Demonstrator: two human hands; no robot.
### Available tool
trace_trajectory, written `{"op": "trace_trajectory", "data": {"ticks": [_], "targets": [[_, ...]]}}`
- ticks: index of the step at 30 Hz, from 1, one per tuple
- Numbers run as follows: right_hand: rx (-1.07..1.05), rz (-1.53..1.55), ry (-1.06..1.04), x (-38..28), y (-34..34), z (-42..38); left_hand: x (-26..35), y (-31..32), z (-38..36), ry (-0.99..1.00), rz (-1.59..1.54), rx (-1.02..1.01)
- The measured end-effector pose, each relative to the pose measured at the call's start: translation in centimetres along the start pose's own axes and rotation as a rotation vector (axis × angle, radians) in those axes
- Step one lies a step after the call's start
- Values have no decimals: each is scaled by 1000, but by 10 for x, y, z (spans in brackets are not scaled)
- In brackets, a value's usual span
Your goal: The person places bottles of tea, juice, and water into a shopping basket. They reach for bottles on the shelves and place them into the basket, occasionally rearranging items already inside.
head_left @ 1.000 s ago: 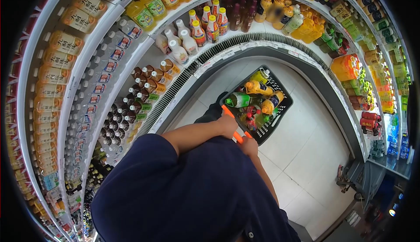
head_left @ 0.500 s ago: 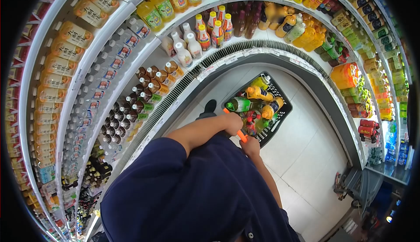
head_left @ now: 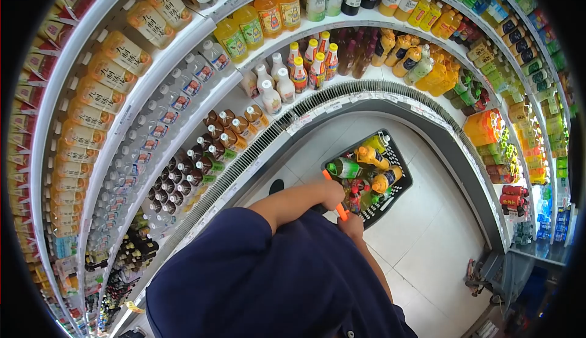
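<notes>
One left hand (head_left: 332, 195), one right hand (head_left: 351, 225), one orange handle (head_left: 342, 211); just beyond hands, one black basket (head_left: 405, 186), two orange bottles (head_left: 388, 179) inside; farther off, six yellow-capped bottles (head_left: 317, 73).

Single camera, worn on head, looks forward and steeply down. Lens very wide: picture round, black at corners, straight lines bent. Nearest to lens: dark blue shirt (head_left: 262, 283), large at lower centre. Basket (head_left: 389, 204) farther, right of centre. Shelves (head_left: 126, 115) curve along left, top and right. Floor (head_left: 439, 216) seen from above.
</notes>
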State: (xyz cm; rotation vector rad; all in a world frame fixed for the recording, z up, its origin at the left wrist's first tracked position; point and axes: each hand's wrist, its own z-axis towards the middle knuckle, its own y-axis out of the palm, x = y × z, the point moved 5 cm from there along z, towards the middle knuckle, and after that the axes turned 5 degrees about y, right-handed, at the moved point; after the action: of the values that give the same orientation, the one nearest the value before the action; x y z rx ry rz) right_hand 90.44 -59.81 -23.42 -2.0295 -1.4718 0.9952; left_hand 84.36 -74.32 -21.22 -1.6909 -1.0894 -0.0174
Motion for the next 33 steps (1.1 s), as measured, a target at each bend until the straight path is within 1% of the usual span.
{"op": "trace_trajectory", "data": {"ticks": [4, 6, 8, 13, 16, 18, 20, 21, 22, 24, 27, 31, 33], "targets": [[41, -54, 31, -4, 6, -10, 2, 13, -8, -26, -14, 21], [29, -93, 2, -2, 10, -11, 2, 16, -10, -23, -15, 21], [40, -94, 0, 0, 15, -15, 8, 14, -18, -40, -53, -22], [53, -118, 12, 3, 20, -25, 12, 37, -17, -15, -77, -9], [56, -133, -48, 4, 25, -30, 15, 54, -13, -4, -89, -2], [119, -108, -103, 1, 24, -39, 9, 63, -17, -5, -92, -15], [119, -124, -105, 2, 28, -38, 9, 67, -19, 59, -131, 1], [120, -146, -87, 2, 27, -40, 8, 65, -24, 82, -195, 57], [120, -147, -89, 2, 27, -42, 7, 65, -28, 80, -195, 59], [125, -142, -72, 0, 26, -47, 7, 64, -34, 157, -223, 48], [142, -143, -58, 6, 32, -44, 4, 66, -41, 201, -243, 77], [99, -130, 0, 9, 34, -40, 4, 68, -40, 182, -211, 54], [77, -164, 20, 12, 39, -38, 8, 58, -46, 62, -184, 37]]}}
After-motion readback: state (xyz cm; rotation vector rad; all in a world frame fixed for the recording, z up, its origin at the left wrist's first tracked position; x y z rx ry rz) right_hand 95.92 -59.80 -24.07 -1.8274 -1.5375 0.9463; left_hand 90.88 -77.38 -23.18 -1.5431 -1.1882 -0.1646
